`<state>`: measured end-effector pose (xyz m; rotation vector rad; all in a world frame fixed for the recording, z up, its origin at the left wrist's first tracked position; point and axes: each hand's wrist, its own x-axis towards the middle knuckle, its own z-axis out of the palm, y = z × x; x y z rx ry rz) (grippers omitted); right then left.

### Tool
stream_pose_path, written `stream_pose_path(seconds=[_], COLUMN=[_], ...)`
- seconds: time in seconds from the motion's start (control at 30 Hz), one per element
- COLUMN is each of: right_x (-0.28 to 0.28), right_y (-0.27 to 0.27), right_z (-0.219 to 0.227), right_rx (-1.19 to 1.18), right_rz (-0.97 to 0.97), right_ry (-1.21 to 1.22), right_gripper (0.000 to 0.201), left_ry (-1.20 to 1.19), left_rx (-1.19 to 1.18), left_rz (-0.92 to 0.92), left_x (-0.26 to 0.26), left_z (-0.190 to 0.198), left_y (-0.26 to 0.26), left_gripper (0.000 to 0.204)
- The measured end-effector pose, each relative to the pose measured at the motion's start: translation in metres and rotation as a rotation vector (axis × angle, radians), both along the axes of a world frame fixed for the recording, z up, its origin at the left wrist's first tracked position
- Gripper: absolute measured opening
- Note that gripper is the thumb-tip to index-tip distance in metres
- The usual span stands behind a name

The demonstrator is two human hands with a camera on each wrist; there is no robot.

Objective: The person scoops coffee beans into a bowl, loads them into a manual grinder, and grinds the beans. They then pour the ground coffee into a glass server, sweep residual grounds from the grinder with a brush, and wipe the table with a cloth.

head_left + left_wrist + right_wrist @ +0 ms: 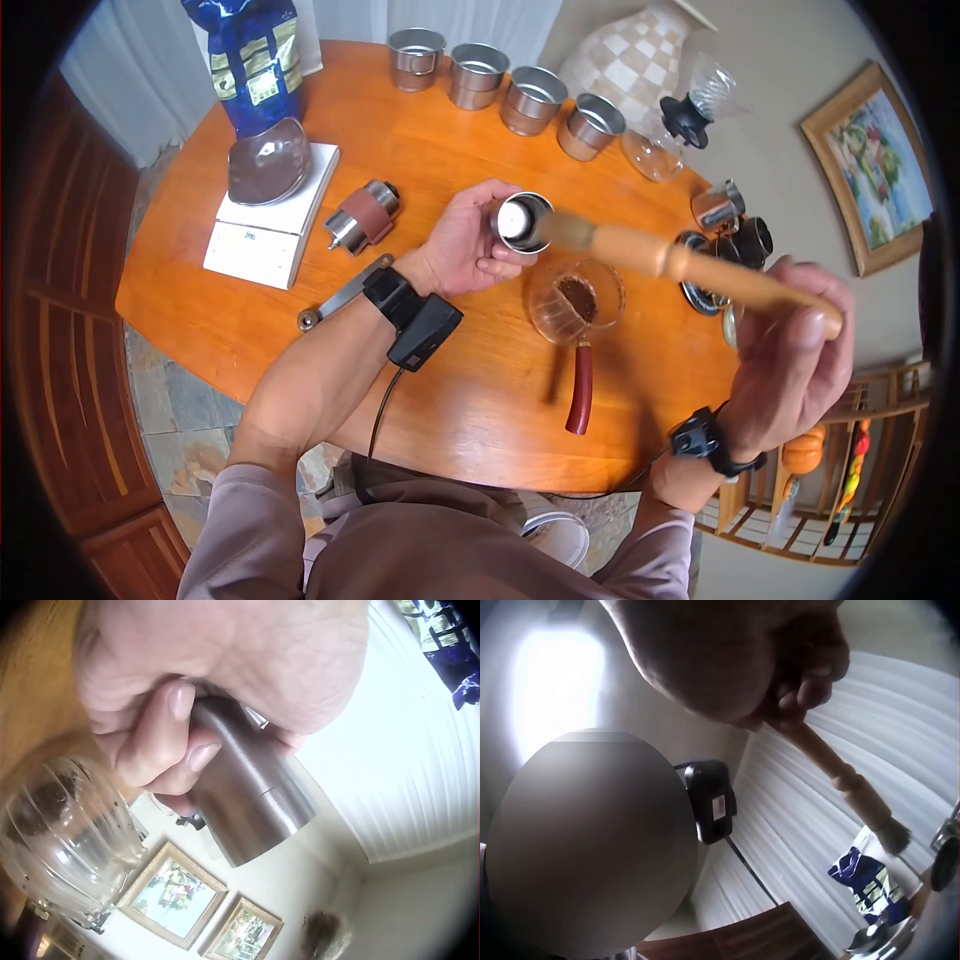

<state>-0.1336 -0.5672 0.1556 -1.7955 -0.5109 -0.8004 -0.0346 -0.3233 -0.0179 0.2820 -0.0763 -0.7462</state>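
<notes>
My left hand (465, 240) grips a brushed-steel cylindrical cup (251, 780), its open mouth turned toward the right. A pale wooden brush (665, 255) is in my right hand (800, 365), pinched near the handle's end between thumb and fingers. In the head view the bristles overlap the cup's rim; the right wrist view shows them (894, 837) close to the metal. Below both hands stands a ribbed glass pitcher (545, 310) with a dark red handle (580, 390) and brown coffee grounds (577, 297) inside.
Left of the cup lie a hand grinder body (363, 217) and its crank handle (345, 295). A white scale (255, 245) carries a dark dish (268, 163), near a blue bag (255, 70). Several steel cups (476, 78) line the far edge beside a glass server (655, 155).
</notes>
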Motion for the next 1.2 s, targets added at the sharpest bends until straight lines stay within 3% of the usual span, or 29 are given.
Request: stream_pose_path(seconds=[0.1,0.17,0.23,0.33,0.5,0.73,0.87,0.93,1.03,1.2], right_x=[-0.005,0.003,0.004,0.011,0.026,0.030,0.034,0.035,0.033,0.025], right_y=[0.017,0.024,0.030,0.032,0.041,0.047,0.049,0.050,0.048,0.038], right_z=[0.002,-0.011,-0.016,-0.020,-0.026,-0.032,-0.037,-0.036,-0.027,-0.022], right_rx=[-0.132,-0.141,-0.178,-0.323,-0.556,-0.766,-0.789,-0.714,-0.755,-0.778], right_rz=[0.152,0.148,0.167,0.209,0.199,0.186,0.222,0.339,0.405,0.287], right_ry=[0.120,-0.013,-0.003,-0.039,-0.271,-0.282,-0.257,-0.207,-0.078,-0.078], right_gripper=[0.031,0.026,0.025,0.023,0.027,0.041,0.041,0.038,0.032,0.036], left_ry=[0.074,0.134,0.030,0.093,0.075,0.031,0.015,0.003,-0.011,0.015], left_rx=[0.121,0.125,-0.061,0.091,0.070,0.218,0.144,0.317,0.296,0.196], left_rz=[0.081,0.146,-0.059,0.009,-0.012,0.035,0.018,0.068,0.077,0.013], left_x=[0.001,0.005,0.005,0.000,-0.002,-0.005,-0.004,-0.009,-0.010,-0.005], left_z=[-0.005,-0.013,-0.014,-0.003,0.001,0.008,0.005,0.013,0.014,0.000], left_y=[-0.002,-0.006,0.000,-0.001,-0.001,-0.003,-0.003,-0.005,-0.005,-0.003], left_gripper=[0.040,0.046,0.048,0.049,0.050,0.047,0.046,0.036,0.035,0.045])
